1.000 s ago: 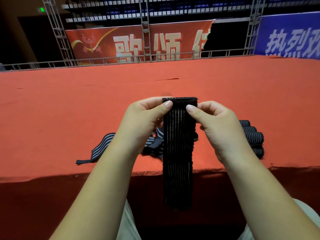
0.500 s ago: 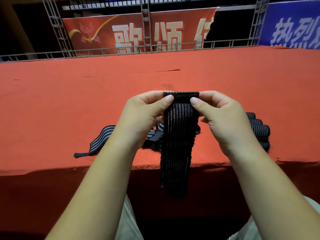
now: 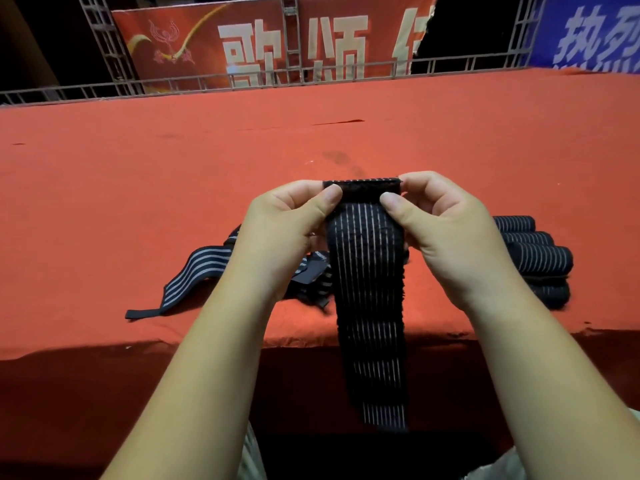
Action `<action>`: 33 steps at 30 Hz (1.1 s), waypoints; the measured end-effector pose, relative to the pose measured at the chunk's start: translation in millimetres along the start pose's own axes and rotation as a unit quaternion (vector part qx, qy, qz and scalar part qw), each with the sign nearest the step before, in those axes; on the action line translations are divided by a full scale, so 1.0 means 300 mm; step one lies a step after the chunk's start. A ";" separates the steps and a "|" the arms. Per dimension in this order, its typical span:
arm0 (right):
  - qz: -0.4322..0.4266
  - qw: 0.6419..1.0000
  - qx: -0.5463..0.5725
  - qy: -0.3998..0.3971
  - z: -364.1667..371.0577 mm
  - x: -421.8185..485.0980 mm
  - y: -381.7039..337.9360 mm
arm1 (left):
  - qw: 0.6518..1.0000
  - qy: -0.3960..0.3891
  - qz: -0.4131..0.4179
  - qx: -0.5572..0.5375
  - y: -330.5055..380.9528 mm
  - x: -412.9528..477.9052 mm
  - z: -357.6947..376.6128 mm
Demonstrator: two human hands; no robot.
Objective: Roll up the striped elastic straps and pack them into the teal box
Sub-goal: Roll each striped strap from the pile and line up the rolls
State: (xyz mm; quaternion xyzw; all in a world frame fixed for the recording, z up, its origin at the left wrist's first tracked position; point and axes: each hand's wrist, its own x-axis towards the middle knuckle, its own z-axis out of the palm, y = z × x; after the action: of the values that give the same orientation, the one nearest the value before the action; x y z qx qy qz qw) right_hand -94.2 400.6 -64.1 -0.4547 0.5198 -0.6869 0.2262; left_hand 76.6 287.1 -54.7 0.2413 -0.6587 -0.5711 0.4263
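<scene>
Nearest, the held strap [image 3: 367, 289] hangs past the front edge of the red table [image 3: 138, 168]. The left hand [image 3: 287, 233] and right hand [image 3: 446, 233] pinch its top end, and rolling looks barely begun. Behind it to the left lie loose straps [image 3: 204, 268], not yet rolled; behind it to the right sit finished rolls [image 3: 540, 258]. No teal box shows, so nothing appears packed.

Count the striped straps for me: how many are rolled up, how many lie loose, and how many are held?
Rolled straps: 4 showing, partly behind the right hand
Held strap: 1, pinched by left hand and right hand
Loose straps: at least 1; the tangle hides any more
Total: at least 6
</scene>
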 end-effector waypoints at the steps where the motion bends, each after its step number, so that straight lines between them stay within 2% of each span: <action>1: -0.001 1.000 0.003 0.004 -0.002 0.006 0.017 | 1.000 0.002 0.005 0.012 -0.014 0.009 0.001; 9: 0.026 1.000 -0.005 -0.008 -0.018 0.050 0.140 | 0.998 0.014 0.006 0.053 -0.147 0.048 0.002; 14: 0.038 0.999 -0.021 -0.016 -0.017 0.076 0.182 | 1.000 -0.003 -0.012 0.018 -0.168 0.065 -0.028; 20: 0.045 0.997 -0.036 -0.045 -0.008 0.065 0.186 | 0.999 -0.003 0.012 0.034 -0.181 0.057 -0.039; 23: 0.028 0.997 -0.055 -0.043 -0.009 0.053 0.173 | 1.000 -0.011 0.000 0.002 -0.174 0.038 -0.036; 29: 0.014 0.998 -0.024 -0.053 -0.006 0.038 0.165 | 0.994 -0.044 -0.034 -0.090 -0.163 0.009 -0.039; 33: -0.002 0.999 -0.014 -0.034 0.002 0.032 0.160 | 0.995 -0.052 -0.026 -0.075 -0.154 0.001 -0.040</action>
State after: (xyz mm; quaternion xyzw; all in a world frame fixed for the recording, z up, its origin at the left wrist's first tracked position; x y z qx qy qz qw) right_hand -106.0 375.6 -104.3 -0.4822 0.5206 -0.6641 0.2354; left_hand 78.6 269.5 -99.1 0.1958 -0.6283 -0.6420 0.3933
